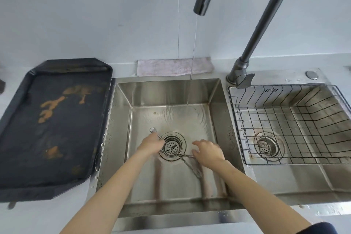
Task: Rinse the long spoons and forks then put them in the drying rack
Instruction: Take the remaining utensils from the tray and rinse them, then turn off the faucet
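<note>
Over the drain, left hand is closing its grip on a long spoon; right hand is spreading, grasping nothing, touching forks beside the drain. Thin, stiff, wet, likely slippery; pinching mid-handle seems best. Drying rack is sitting right of the drain.

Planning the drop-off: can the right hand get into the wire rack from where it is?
Probably yes. The right hand is in the left basin; the wire rack sits open-topped in the neighbouring basin, with only the low divider between them.
</note>
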